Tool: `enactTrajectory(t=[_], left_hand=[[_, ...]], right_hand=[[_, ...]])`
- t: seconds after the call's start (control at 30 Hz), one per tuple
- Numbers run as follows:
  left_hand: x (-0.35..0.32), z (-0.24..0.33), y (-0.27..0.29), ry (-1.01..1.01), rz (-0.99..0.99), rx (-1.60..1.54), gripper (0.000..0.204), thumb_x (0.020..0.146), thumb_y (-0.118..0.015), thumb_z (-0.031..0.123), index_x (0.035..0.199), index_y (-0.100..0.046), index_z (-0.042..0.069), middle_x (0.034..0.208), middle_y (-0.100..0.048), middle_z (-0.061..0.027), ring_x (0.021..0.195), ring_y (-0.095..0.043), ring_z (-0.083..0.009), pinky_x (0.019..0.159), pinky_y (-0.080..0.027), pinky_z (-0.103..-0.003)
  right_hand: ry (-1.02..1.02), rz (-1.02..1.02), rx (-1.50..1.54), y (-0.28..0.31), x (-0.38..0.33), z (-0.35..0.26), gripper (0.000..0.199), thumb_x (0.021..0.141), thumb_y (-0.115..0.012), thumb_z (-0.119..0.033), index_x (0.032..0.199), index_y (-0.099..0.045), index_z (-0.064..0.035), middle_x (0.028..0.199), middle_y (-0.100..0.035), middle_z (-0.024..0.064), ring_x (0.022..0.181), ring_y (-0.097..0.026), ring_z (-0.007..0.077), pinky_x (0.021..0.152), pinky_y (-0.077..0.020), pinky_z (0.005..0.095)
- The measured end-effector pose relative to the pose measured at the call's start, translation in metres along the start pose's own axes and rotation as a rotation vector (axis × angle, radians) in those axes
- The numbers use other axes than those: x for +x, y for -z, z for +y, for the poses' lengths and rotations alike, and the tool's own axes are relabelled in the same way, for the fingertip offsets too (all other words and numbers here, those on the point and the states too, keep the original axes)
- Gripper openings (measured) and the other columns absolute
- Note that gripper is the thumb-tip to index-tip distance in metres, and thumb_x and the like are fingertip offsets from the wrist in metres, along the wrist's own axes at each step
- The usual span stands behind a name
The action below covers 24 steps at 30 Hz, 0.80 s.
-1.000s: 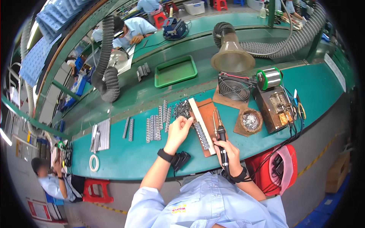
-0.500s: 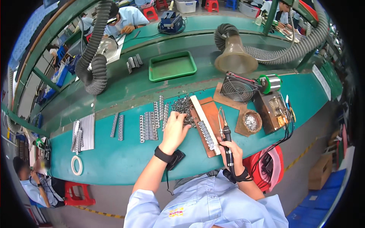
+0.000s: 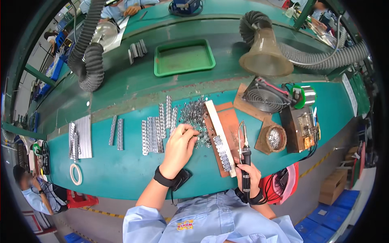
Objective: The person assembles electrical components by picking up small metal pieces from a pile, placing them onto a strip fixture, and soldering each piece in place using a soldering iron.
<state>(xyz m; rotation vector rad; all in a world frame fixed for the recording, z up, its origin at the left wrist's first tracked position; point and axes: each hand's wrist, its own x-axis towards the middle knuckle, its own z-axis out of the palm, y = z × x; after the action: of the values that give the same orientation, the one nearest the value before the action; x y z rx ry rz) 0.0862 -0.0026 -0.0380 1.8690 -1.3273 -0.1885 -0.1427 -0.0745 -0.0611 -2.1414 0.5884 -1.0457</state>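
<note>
My left hand [image 3: 178,148] is at the near edge of a loose pile of small metal parts [image 3: 192,112], its fingers curled and thumb and forefinger drawn together. Whatever is between those fingertips is too small to make out. My right hand [image 3: 254,175] grips a black-handled soldering iron [image 3: 246,168] upright, its metal tip pointing away from me. Between the hands lies a reddish-brown board [image 3: 229,121] with a pale strip [image 3: 214,117] along it. A row of small metal parts [image 3: 222,152] sits against the strip's left side.
Several metal strips [image 3: 152,135] lie left of the pile. Beyond are a green tray [image 3: 157,65] and a fume hood [image 3: 265,56]. To the right stand a fan [image 3: 265,95], a solder spool [image 3: 304,96], a round holder [image 3: 275,138] and a metal box [image 3: 298,125]. A tape ring [image 3: 75,174] lies left.
The view has shifted, moving the bench things in the picture. My left hand's fingers have drawn closer together beside the pile. My right hand still holds the soldering iron.
</note>
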Motion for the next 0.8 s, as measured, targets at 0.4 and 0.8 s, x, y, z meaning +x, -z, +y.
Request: enactTrajectory(t=[0.4, 0.8], left_hand=[[-0.012, 0.015, 0.009, -0.04, -0.473, -0.017, 0.013, 0.072, -0.062, 0.007, 0.083, -0.056, 0.005, 0.079, -0.053, -0.0086, 0.071, -0.055, -0.0277, 0.064, -0.045, -0.036], [-0.015, 0.022, -0.007, 0.321, -0.282, -0.407, 0.008, 0.083, -0.055, 0.006, 0.087, -0.053, 0.001, 0.079, -0.058, -0.0074, 0.071, -0.057, -0.0162, 0.066, -0.045, -0.026]], right_hand=[[-0.131, -0.059, 0.241, 0.009, -0.003, 0.003, 0.02, 0.077, -0.055, 0.006, 0.093, -0.046, -0.001, 0.091, -0.062, 0.0202, 0.085, -0.063, 0.0275, 0.076, -0.0488, 0.0344], [-0.153, -0.184, 0.28, 0.041, 0.009, -0.006, 0.023, 0.077, -0.058, 0.001, 0.097, -0.046, -0.0012, 0.092, -0.062, 0.0204, 0.085, -0.063, 0.0283, 0.075, -0.0484, 0.0355]])
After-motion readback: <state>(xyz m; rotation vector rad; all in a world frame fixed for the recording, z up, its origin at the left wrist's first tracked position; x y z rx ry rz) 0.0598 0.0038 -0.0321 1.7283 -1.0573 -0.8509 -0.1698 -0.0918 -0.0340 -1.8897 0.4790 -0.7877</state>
